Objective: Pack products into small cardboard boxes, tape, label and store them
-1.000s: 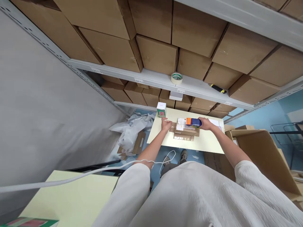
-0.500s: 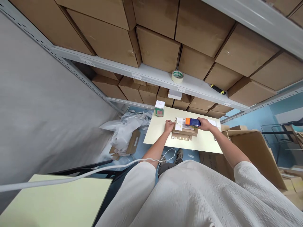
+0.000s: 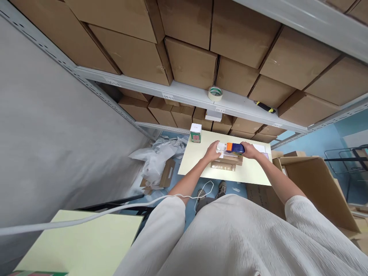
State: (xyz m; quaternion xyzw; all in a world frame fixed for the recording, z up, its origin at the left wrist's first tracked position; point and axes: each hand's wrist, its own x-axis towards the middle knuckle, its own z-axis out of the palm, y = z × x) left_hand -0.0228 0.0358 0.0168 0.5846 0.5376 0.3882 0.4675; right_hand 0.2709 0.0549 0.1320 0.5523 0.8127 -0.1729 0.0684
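Observation:
On the pale yellow table (image 3: 195, 165) lies a small brown cardboard box (image 3: 225, 161) with white labels on its top. My left hand (image 3: 212, 151) is at the box's left end, fingers and thumb bent round its edge. A blue and orange tape dispenser (image 3: 235, 148) rests over the top of the box, and my right hand (image 3: 249, 150) is wrapped round its right end. Below the box a brown flap with shiny tape (image 3: 223, 166) shows. A green and white small box (image 3: 196, 133) stands at the table's back left corner.
Shelves of cardboard boxes (image 3: 191, 61) rise behind the table. A tape roll (image 3: 215, 94) and a yellow and black cutter (image 3: 265, 107) lie on the shelf edge. At right stands a large open carton (image 3: 319, 188). A white cable (image 3: 115, 210) crosses the lower left.
My left hand has moved right and up, from the box's left side onto its upper left end. My right hand still holds the dispenser over the box. The view has shifted slightly.

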